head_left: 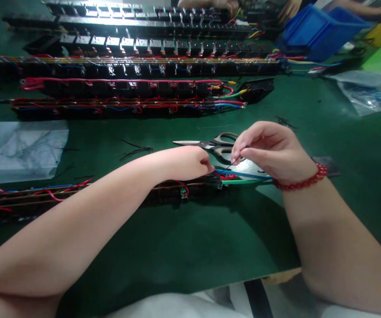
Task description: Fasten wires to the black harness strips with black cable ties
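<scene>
My left hand (195, 161) is closed with curled fingers at the wire bundle (243, 176), where blue, red and green wires leave the end of a long black wired bar (167, 193). Its fingertips are partly hidden from above. Just to the right, my right hand (266, 145) pinches a thin black cable tie (233, 164) between thumb and fingers; the strand slants down to the wires near my left fingertips. A red bead bracelet (301, 180) circles the right wrist. Right behind both hands lie grey-handled scissors (210, 143), blades pointing left.
Several more black wired bars (111, 108) lie in rows across the green table (190, 247). Loose black cable ties (135, 148) and a clear bag (21, 150) lie left. Back right stand a blue bin (309, 31) and a plastic bag (369, 90). Another person's hand (228, 5) is at the far side.
</scene>
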A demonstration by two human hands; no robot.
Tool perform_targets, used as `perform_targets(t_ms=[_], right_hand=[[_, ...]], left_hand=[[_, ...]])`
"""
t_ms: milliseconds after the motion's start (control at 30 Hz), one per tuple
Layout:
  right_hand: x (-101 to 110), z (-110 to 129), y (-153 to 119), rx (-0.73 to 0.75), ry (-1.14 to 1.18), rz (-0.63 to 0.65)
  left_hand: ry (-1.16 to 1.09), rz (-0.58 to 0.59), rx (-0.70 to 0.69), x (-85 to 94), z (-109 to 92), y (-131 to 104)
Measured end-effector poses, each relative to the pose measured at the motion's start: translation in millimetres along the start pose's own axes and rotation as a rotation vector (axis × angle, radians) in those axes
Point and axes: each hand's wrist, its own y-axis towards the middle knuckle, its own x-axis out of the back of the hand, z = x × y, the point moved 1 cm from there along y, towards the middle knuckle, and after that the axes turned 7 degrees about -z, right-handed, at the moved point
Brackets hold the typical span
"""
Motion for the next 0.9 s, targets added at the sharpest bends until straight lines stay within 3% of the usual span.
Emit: perform_targets(t_ms=[233, 500, 900], right_hand=[[-5.1, 0.3, -1.4, -0.041, -0.102, 0.025], [-7.0, 3.1, -2.6, -0.035, -0.182, 0.061], [-4.8, 8.2, -3.8, 0.016, -0.348, 0.277]], left_hand=[[-0.065, -0.008, 0.086, -0.3, 1.0, 2.7], [-0.124, -0.065, 0.043, -0.3, 5.6, 5.1], [-0.163, -0.079, 0.028, 1.7, 3.0, 3.7]])
